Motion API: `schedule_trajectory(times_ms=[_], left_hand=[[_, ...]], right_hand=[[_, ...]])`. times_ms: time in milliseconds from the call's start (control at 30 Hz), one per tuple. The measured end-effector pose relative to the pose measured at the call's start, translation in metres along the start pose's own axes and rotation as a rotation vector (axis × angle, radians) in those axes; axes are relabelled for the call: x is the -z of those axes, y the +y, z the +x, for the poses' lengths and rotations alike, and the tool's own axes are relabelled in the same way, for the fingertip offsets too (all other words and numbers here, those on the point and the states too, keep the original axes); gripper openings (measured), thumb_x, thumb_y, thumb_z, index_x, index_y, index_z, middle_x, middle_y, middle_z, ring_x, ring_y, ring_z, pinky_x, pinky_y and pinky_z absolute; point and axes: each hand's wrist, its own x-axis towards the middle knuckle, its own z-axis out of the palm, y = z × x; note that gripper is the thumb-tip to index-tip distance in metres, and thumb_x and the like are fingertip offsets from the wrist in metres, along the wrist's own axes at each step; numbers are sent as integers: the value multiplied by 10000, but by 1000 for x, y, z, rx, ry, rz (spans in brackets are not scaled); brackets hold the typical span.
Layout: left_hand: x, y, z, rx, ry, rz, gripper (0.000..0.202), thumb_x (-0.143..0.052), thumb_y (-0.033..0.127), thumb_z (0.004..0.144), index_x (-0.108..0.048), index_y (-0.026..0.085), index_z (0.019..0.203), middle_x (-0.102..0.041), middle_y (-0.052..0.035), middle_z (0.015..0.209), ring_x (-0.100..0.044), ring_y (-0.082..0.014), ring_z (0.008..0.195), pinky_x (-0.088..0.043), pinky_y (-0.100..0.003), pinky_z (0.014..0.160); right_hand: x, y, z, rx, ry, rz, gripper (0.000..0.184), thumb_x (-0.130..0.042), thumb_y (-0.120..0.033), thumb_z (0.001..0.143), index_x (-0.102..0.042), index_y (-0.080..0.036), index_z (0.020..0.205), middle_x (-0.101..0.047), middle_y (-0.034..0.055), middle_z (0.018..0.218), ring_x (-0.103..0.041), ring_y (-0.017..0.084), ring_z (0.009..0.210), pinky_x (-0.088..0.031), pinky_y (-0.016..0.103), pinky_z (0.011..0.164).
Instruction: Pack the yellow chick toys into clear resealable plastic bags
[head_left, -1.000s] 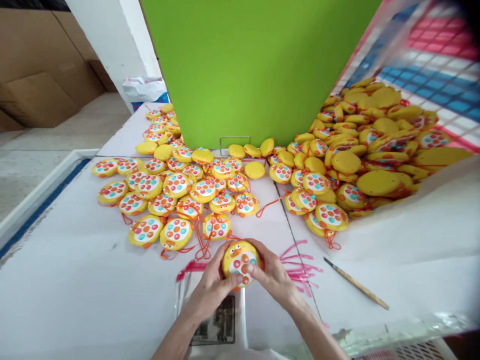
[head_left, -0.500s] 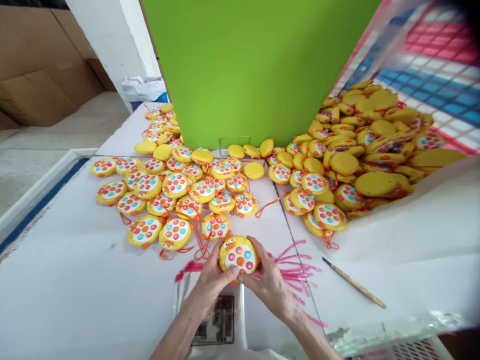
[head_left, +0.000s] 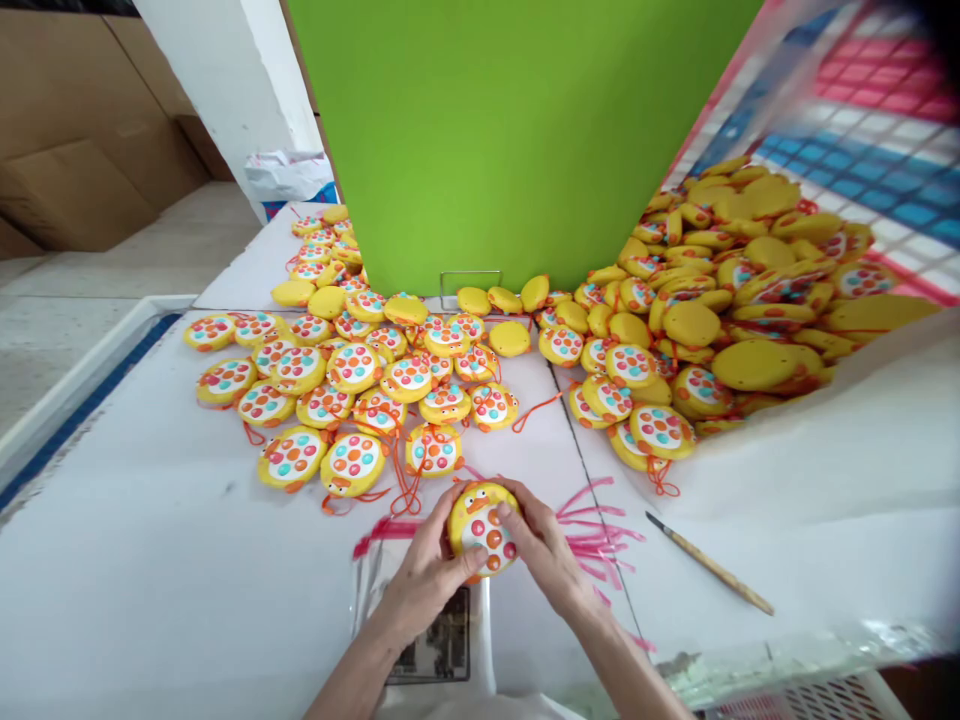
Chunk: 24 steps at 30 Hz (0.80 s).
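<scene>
Both of my hands grip one round yellow duck toy (head_left: 481, 525) with coloured dots on its face, held just above the table near its front. My left hand (head_left: 427, 572) curls round its left and lower edge. My right hand (head_left: 544, 550) closes on its right side, thumb pressed on the dotted face. Under my hands lies a clear plastic bag (head_left: 427, 640) with a dark printed card inside. Pink strips (head_left: 600, 535) fan out on the table to the right of the toy.
Several more duck toys (head_left: 352, 375) spread over the white table (head_left: 150, 560) ahead, and a big heap (head_left: 742, 290) rises at the right. A green board (head_left: 510, 130) stands behind. A thin brush (head_left: 709, 565) lies at the right. A white basket (head_left: 817, 700) sits at the near right edge.
The toy in my hands has turned a little and my right thumb has shifted onto its dotted face. My hands stay in the same spot.
</scene>
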Motion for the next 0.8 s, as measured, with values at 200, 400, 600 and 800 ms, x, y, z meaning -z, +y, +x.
schedule_trajectory(times_ms=[200,400,600,800], left_hand=[[-2,12,1,56,-56,-159,596,-691,223,749,-459,246,1299,-559,-103,1293,-541,-297,1165,-471,-399,947],[-6,13,-5,44,-29,-93,578,-639,312,806,-414,264,1336,-490,-94,1374,-464,-291,1249,-430,-397,1002],[-1,0,-14,22,13,152,680,-683,305,763,-377,268,1369,-387,-67,1459,-371,-283,1322,-397,-369,1039],[-1,-5,-16,11,34,-43,743,-726,255,718,-358,237,1362,-479,-105,1383,-456,-304,1256,-429,-400,1005]], right_hand=[[0,-2,-16,47,-97,78,746,-722,-436,736,-390,-213,1366,-515,112,1330,-517,292,1176,-471,402,942],[-6,6,-21,46,-70,64,739,-697,-378,769,-323,-232,1390,-472,100,1365,-498,278,1197,-465,391,958],[-6,1,-7,81,-11,30,314,-623,-410,831,-554,-188,1041,-654,54,942,-620,218,876,-510,327,777],[-7,1,-19,22,-13,184,443,-589,-509,833,-542,-224,1170,-618,80,1185,-571,252,1082,-488,374,885]])
